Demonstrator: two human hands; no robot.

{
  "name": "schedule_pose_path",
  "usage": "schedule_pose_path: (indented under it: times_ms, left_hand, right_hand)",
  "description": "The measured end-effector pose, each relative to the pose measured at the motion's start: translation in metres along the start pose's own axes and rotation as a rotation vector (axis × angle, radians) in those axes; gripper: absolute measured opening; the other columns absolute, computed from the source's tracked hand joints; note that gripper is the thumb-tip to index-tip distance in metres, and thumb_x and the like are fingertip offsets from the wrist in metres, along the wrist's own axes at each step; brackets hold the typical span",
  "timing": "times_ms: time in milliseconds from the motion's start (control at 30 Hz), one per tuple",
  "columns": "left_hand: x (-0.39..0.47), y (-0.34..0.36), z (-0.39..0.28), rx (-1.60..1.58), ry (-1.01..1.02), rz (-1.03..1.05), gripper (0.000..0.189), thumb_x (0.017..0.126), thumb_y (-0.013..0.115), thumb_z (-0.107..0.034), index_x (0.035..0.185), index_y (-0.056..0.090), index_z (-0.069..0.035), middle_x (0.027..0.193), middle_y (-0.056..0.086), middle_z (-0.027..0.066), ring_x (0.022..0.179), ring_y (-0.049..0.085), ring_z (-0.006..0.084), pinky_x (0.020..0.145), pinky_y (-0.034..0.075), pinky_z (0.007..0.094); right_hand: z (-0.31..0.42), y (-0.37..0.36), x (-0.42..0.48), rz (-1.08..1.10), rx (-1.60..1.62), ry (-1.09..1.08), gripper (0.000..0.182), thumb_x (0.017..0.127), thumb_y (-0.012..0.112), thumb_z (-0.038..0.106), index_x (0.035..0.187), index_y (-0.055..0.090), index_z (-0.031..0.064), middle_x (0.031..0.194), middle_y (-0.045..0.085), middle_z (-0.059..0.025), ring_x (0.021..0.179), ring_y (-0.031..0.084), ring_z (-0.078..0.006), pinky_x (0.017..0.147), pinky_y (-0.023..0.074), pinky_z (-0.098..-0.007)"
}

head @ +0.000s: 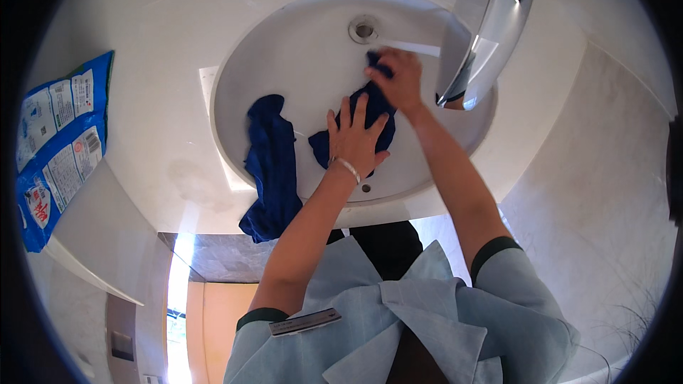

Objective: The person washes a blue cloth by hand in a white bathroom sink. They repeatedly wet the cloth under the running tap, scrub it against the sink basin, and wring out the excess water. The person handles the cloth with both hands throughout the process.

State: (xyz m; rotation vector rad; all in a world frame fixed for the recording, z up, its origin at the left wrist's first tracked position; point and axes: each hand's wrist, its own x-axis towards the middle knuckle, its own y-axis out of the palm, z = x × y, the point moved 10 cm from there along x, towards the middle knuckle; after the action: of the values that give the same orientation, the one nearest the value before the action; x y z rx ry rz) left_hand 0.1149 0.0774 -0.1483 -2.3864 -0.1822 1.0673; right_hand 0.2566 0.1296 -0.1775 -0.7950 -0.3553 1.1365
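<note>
A dark blue cloth (379, 98) lies in the oval white washbasin (315, 32). My left hand (355, 136) rests flat on its lower part with fingers spread. At the upper end of the same cloth, my right hand (397, 77) pinches a bunched bit between thumb and fingers, slightly blurred. Another dark blue cloth (272, 165) hangs over the near left rim of the basin, partly inside and partly past the counter's front edge, touched by neither hand.
A chrome faucet (491, 37) reaches over the basin's right side, close to my right forearm. The round drain (364, 31) is at the far side. On the counter's left stands a blue and white plastic packet (66, 144) bearing writing.
</note>
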Motion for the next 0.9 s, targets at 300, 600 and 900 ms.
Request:
schedule_pose_path:
  times_ms: [300,600,900]
  left_hand:
    - [0.012,0.056,0.002,0.08,0.067,0.071,0.076,0.083,0.061,-0.031,0.148,0.023,-0.027,0.156,0.009,0.0124,0.143,0.002,0.0342,0.112,0.003,0.0566]
    - [0.01,0.072,0.015,0.136,-0.066,0.258,0.069,0.088,0.055,-0.029,0.149,0.022,-0.027,0.157,0.005,0.0104,0.145,-0.006,0.0288,0.114,0.0,0.0503]
    - [0.011,0.057,0.014,0.086,-0.087,0.232,0.064,0.088,0.054,-0.028,0.147,0.028,-0.023,0.157,0.003,0.0108,0.145,-0.002,0.0291,0.114,0.001,0.0488]
  right_hand:
    - [-0.02,0.034,-0.017,0.2,-0.324,-0.039,0.014,0.069,0.069,0.021,0.068,0.061,0.0096,0.083,0.06,-0.0084,0.076,0.056,-0.0298,0.064,0.0404,-0.0433]
    - [0.021,0.05,-0.109,0.339,-0.092,-0.295,0.026,0.069,0.066,0.028,0.08,0.06,0.0059,0.083,0.059,-0.0132,0.08,0.059,-0.032,0.073,0.0456,-0.0418]
    - [0.04,0.022,-0.088,0.082,-0.153,-0.152,0.021,0.063,0.074,0.027,0.062,0.059,0.0135,0.087,0.06,-0.0034,0.085,0.053,-0.0286,0.08,0.0383,-0.0427]
